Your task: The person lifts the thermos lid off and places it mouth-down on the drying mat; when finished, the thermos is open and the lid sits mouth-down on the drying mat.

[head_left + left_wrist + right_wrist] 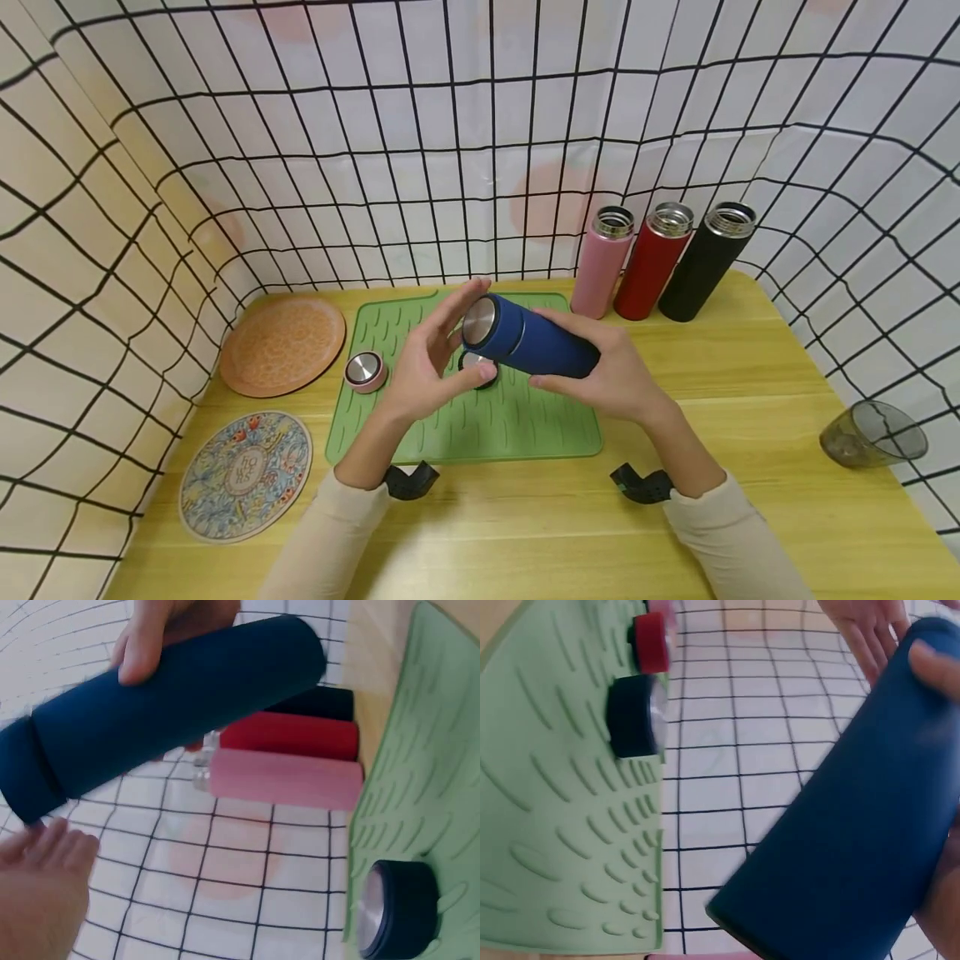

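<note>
A blue vacuum flask (558,346) with its blue cap (510,325) on is held tilted above the green mat, cap end to the left. My right hand (618,367) grips its body near the base. My left hand (416,371) is at the cap end, fingers extended and thumb apart; in the left wrist view its fingers are close below the cap, and contact is unclear. Below, on the green mat (540,433), are a pink cap (366,372) and a black cap (487,382), partly hidden by my hand and the flask. A red cap (651,643) shows in the right wrist view.
Uncapped pink (600,267), red (651,265) and black (703,267) flasks stand at the back right. A dark glass cup (873,433) is at the right edge. An orange round mat (281,346) and a patterned round mat (246,475) lie left. Grid-patterned cloth walls surround the table.
</note>
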Tool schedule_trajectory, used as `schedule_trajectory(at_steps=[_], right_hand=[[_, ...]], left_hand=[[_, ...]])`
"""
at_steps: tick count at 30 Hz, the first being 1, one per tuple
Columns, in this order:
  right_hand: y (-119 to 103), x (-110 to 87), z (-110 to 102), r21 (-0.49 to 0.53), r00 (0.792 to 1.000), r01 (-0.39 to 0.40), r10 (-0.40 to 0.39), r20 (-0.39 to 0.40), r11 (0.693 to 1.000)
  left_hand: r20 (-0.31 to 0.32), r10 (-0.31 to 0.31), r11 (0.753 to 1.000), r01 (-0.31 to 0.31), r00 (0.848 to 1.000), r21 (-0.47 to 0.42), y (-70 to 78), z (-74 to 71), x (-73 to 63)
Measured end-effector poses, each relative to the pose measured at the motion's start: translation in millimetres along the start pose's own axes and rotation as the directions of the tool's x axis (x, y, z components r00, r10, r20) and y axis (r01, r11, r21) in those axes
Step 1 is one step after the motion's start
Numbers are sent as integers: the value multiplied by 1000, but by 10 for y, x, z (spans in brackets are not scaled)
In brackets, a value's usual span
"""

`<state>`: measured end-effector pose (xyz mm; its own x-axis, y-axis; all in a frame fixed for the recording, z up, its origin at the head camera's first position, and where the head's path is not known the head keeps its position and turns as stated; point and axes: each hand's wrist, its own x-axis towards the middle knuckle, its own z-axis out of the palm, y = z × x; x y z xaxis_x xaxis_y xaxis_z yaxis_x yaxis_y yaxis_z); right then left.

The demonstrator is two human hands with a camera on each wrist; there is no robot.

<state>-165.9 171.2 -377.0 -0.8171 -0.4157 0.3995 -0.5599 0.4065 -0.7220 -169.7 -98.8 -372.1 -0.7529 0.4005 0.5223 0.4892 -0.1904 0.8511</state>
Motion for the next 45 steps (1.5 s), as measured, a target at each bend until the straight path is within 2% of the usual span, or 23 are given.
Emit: schedule_trajectory(at_steps=[2,6,8,9,11,14,16,18,20,22,24,27,30,33,35,37,39,41,43,45], right_hand=[[-4,-14,-52,28,999,11,-12,34,1000],[-34,-21,-114,47,992,60,-65,106,997],[-42,-19,-118,50,988,71,-77,131,996],[-48,-19,-117,52,987,69,-76,141,996],[-57,-18,-114,61,986,62,-71,153,996],[-64,-22,-111,70,988,41,-52,148,997],[-61,-23,-106,58,991,37,-44,128,998],[-50,-21,-93,30,994,43,-46,94,999],[-40,-13,-73,-11,997,57,-56,55,998],[-31,-6,-48,-57,998,67,-66,19,996],[-32,1,-27,-87,998,68,-69,-6,994],[-34,3,-13,-90,998,60,-62,-21,994],[-35,-1,-24,-53,999,45,-46,-13,998],[-36,-18,-53,9,999,31,-32,16,999],[-50,-28,-77,44,999,26,-28,44,999],[-68,-38,-95,69,997,26,-31,74,997],[-88,-41,-105,89,994,28,-36,99,996],[-102,-44,-109,103,992,31,-43,116,994],[-109,-44,-109,115,991,32,-46,125,993],[-113,-43,-107,118,991,29,-45,128,993]], left_hand=[[120,88,995,-83,989,-47,38,-29,12],[270,200,979,-182,942,-89,101,-62,8],[305,220,975,-202,927,-91,114,-66,2],[311,220,975,-199,925,-98,116,-70,-4],[305,202,978,-174,931,-117,114,-70,-15],[258,154,982,-118,954,-149,97,-65,-26],[202,114,984,-82,973,-160,79,-53,-27],[116,69,988,-51,991,-149,57,-32,-26],[10,18,994,-16,1000,-111,28,-2,-28],[-95,-32,997,25,995,-74,0,32,-31],[-171,-71,997,65,983,-38,-25,63,-35],[-210,-93,996,90,973,-23,-45,88,-35],[-143,-58,998,53,988,-39,-45,77,-21],[-12,30,998,-31,999,-59,-16,38,-2],[84,113,991,-106,990,-81,13,9,11],[161,189,979,-173,969,-105,45,-18,12],[222,238,968,-211,946,-138,67,-37,12],[258,262,960,-223,930,-171,77,-49,7],[269,259,958,-213,928,-190,83,-53,-1],[262,241,961,-191,935,-200,81,-52,-11]])
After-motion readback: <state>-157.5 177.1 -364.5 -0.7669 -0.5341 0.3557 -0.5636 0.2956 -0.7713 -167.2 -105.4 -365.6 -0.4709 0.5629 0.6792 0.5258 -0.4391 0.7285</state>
